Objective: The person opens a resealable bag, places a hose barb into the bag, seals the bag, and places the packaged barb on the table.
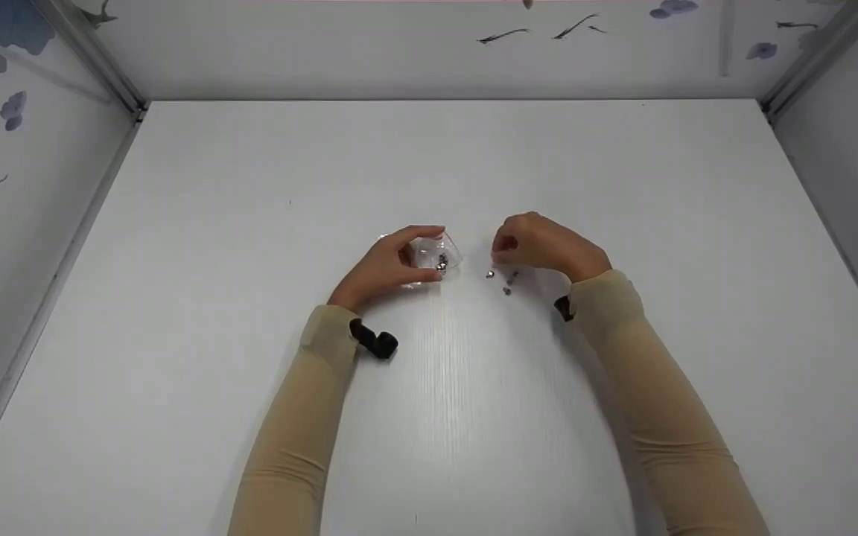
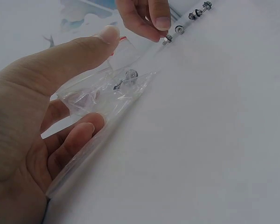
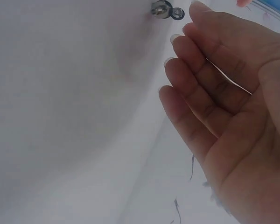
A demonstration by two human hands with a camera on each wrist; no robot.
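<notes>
My left hand (image 1: pixel 380 272) holds a small clear plastic zip bag (image 2: pixel 93 95) with a red strip at its edge, thumb on one side and fingers curved round the other. A few shiny metal screws (image 1: pixel 442 263) lie inside the bag. To its right, my right hand (image 1: pixel 548 242) hovers low over the table, thumb and index fingertips close together. Several small metal screws lie under and beside it, the closest one (image 1: pixel 490 274) just below the fingertips. In the right wrist view a narrow gap shows between thumb (image 3: pixel 203 11) and index finger, with another screw (image 3: pixel 161 9) just past them.
The white table (image 1: pixel 436 417) is bounded by a back panel (image 1: pixel 399 52) and side panels printed with bluish shapes. Black wrist cameras (image 1: pixel 377 341) sit at both sleeve cuffs.
</notes>
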